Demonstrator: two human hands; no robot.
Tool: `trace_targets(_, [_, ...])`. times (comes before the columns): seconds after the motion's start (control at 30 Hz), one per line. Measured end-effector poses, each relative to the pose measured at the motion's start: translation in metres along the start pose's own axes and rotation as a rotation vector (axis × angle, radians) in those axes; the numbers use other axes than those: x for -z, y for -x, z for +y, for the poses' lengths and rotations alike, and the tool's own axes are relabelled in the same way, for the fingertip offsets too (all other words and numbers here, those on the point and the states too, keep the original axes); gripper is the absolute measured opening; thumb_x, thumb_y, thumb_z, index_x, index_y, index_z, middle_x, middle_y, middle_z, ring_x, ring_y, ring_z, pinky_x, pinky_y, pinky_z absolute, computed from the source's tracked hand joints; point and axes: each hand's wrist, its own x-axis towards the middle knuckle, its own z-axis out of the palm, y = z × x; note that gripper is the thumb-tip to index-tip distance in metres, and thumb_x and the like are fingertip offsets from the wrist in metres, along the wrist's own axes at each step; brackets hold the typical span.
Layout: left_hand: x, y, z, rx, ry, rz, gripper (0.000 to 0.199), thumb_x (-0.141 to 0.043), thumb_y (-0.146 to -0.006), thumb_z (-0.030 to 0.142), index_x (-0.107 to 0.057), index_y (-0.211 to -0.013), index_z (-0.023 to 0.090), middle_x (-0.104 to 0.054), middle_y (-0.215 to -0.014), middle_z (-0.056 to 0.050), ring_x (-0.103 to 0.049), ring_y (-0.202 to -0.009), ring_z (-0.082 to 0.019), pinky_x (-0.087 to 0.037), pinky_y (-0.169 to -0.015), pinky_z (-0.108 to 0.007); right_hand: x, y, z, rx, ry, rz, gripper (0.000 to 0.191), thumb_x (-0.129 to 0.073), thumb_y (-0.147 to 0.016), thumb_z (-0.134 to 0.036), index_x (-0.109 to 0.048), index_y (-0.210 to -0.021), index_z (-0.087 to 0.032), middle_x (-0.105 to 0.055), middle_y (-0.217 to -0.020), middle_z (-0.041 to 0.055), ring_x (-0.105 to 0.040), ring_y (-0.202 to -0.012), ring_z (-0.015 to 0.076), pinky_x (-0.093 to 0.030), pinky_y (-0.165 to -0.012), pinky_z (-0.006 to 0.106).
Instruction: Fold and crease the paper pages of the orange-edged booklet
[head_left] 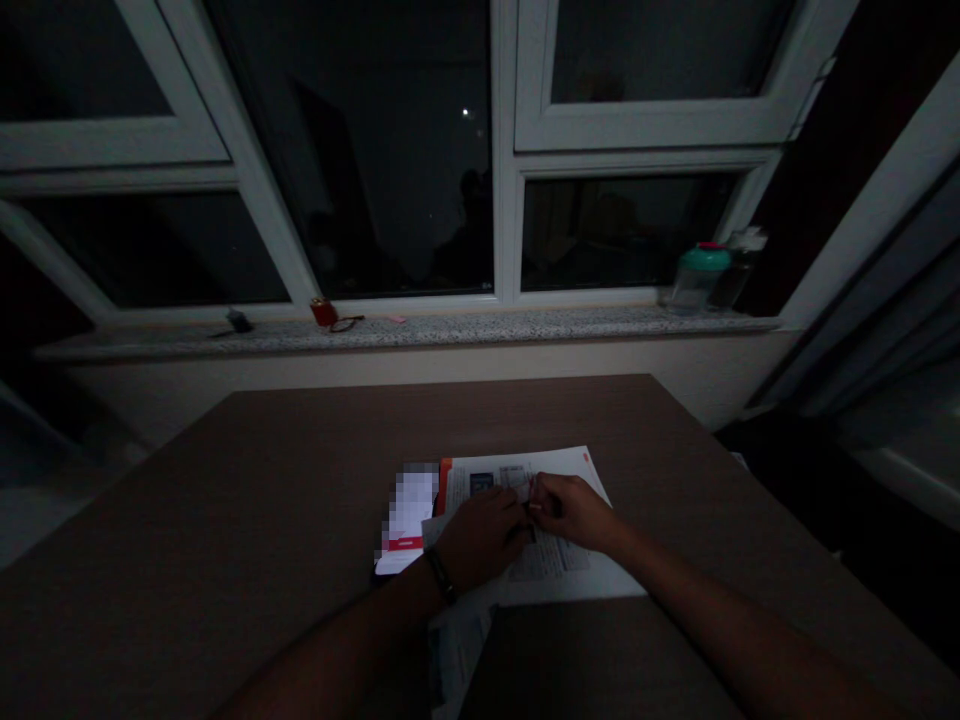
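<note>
Right hand (568,509) seemingly pinching small item (534,490)

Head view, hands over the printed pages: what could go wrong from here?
1. The left wrist, with its dark band, lies close to the lit phone; a sideways move might nudge it.
2. Both the left hand and right hand are over the printed pages; dragging could crease or shift them.
3. The light is dim and the detail at the fingertips is hard to make out, so a slip could go unnoticed.
</note>
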Motion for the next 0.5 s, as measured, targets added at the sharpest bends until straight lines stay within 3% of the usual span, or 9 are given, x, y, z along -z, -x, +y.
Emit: trace_targets(0.5, [0.0021,-0.0003,0.0020,0.027,0.013,-0.011,0.008,-0.059,-0.090,0.018,-0.060,-0.098,0.019,-0.059,-0.101,-0.004,-0.056,-0.095,-0.021,-0.046,-0.083,-0.033,-0.0027,-0.0081,0.0100,-0.106,0.080,0.190,0.010,-0.059,-0.082,-0.021,-0.052,-0.076,-0.021,-0.057,-0.065,-0.0035,-0.053,-0.059,0.0132,-0.034,-0.057,0.022])
